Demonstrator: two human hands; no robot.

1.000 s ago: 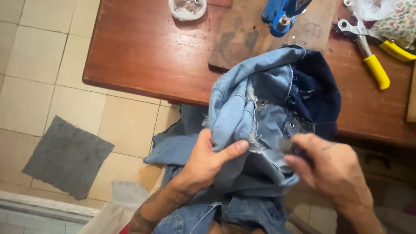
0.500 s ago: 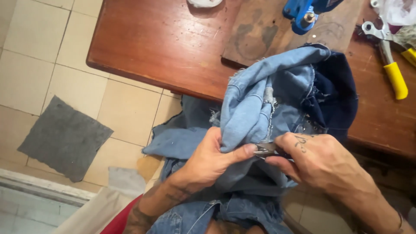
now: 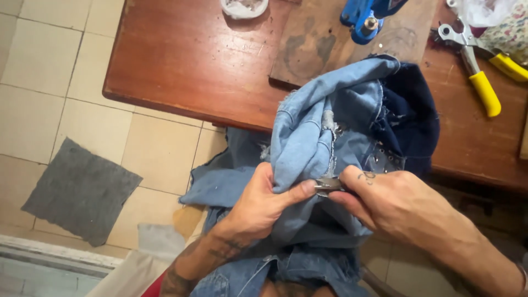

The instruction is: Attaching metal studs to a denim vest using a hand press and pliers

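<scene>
A reddish-brown polished wooden table [image 3: 187, 60] fills the upper half of the view, its front edge running from nine o'clock down toward three. Below it lies a floor of pale cream square tiles [image 3: 49, 99], and a dark grey square of rough felt-like cloth [image 3: 81, 190] rests on them at about eight o'clock. On the tabletop a worn, stained flat wooden board [image 3: 324, 47] sits at twelve o'clock, with a blue metal press tool [image 3: 363, 16] standing on its far end. At two o'clock lie pliers with yellow rubber-covered handles [image 3: 484, 88], and a small white round dish [image 3: 243, 6] shows at the top edge near eleven o'clock.

The light blue denim garment with frayed edges [image 3: 308, 137] is bunched at the centre, its upper part heaped on the table's front edge and the rest hanging toward six o'clock. A dark navy cloth [image 3: 412, 115] lies folded against it at two o'clock.

The left hand [image 3: 258, 206] is closed on a fold of the denim, thumb pressed flat along it. The right hand [image 3: 396, 201] pinches a small grey metal piece [image 3: 328, 184] between thumb and fingertips, just beside the left thumb and against the denim.
</scene>
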